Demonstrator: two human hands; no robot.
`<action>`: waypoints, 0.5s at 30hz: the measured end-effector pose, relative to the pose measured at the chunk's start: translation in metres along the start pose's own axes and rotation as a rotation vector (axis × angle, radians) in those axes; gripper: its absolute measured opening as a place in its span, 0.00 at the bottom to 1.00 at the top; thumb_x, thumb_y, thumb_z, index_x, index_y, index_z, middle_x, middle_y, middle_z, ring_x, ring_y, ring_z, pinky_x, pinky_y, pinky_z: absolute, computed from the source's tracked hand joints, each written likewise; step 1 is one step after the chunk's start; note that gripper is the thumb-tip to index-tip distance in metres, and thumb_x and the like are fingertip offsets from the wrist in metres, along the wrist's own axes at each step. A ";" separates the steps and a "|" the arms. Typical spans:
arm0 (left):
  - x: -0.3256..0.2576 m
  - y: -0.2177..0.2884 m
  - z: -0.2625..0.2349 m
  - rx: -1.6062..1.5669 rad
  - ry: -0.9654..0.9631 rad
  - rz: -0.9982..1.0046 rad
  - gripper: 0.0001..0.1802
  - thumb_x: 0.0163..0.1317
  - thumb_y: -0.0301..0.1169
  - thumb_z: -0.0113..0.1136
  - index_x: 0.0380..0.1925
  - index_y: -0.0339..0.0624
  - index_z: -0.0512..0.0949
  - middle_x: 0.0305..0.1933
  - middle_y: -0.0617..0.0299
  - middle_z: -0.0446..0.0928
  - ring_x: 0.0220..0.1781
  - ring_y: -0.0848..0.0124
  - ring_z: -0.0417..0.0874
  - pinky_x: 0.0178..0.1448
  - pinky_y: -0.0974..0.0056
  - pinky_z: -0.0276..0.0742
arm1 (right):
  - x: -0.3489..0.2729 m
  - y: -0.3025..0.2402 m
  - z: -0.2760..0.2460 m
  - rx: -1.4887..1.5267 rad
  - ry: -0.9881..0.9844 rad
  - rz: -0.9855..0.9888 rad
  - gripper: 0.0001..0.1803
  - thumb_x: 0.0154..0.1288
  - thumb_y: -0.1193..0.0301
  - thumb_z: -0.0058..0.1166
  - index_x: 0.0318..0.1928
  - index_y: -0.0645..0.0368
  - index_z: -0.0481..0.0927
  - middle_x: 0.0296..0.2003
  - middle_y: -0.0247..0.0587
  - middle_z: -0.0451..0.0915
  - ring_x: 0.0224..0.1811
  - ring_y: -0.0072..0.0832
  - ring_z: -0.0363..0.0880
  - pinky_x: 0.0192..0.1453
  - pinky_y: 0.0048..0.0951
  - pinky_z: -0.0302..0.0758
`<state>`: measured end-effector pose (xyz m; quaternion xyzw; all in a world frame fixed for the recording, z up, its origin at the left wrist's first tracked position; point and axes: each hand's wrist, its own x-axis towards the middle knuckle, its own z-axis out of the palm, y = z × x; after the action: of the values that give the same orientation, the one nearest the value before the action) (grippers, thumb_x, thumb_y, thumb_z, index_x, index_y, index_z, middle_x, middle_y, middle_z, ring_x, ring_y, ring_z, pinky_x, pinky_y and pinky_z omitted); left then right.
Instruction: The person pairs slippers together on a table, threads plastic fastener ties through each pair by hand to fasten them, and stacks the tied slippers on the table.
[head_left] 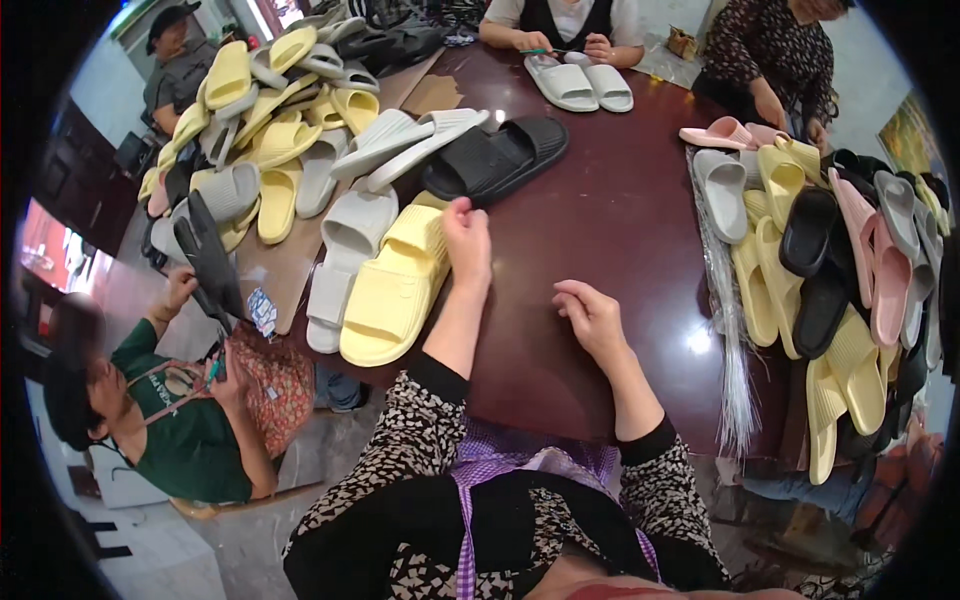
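My left hand (467,245) is closed, its fingers curled beside a pair of yellow slippers (395,285) and close to the toe edge of a pair of black slippers (497,157). Whether anything is inside it is hidden. Over the dark red table (540,370), my right hand (592,318) hovers with its fingers loosely curled together and nothing visible in them. Grey slippers (350,255) lie left of the yellow ones, while a light grey pair (410,145) rests behind, touching the heap.
A big heap of yellow and grey slippers (280,140) covers the far left. More slippers (845,370) and clear strands (735,390) lie along the right. A worker in green (190,430) handles a black slipper at left. Others work across the table near white slippers (565,85).
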<state>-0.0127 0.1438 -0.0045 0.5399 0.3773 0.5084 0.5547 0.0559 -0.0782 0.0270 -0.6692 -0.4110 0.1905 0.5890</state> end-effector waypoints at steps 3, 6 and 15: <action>0.020 0.013 0.006 0.218 0.166 0.319 0.20 0.55 0.28 0.56 0.49 0.35 0.70 0.38 0.60 0.74 0.30 0.75 0.74 0.30 0.72 0.71 | -0.005 0.007 -0.003 -0.135 0.037 -0.132 0.09 0.63 0.80 0.50 0.43 0.64 0.78 0.27 0.39 0.81 0.30 0.22 0.80 0.39 0.22 0.76; 0.041 0.028 0.011 0.294 0.160 0.364 0.26 0.54 0.29 0.58 0.54 0.34 0.68 0.39 0.58 0.73 0.32 0.74 0.74 0.31 0.69 0.72 | -0.005 0.008 -0.002 -0.240 0.130 -0.270 0.09 0.61 0.80 0.51 0.42 0.62 0.79 0.27 0.39 0.81 0.28 0.24 0.80 0.37 0.24 0.76; 0.049 0.051 0.014 -0.007 -0.083 -0.291 0.33 0.56 0.29 0.56 0.62 0.38 0.58 0.48 0.52 0.70 0.44 0.67 0.72 0.39 0.59 0.75 | -0.010 -0.012 -0.013 -0.270 0.190 -0.416 0.08 0.57 0.77 0.54 0.38 0.60 0.79 0.29 0.44 0.81 0.29 0.38 0.79 0.36 0.35 0.74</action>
<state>0.0026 0.1838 0.0539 0.4981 0.4266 0.4010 0.6396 0.0551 -0.0945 0.0391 -0.6576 -0.5045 -0.0548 0.5568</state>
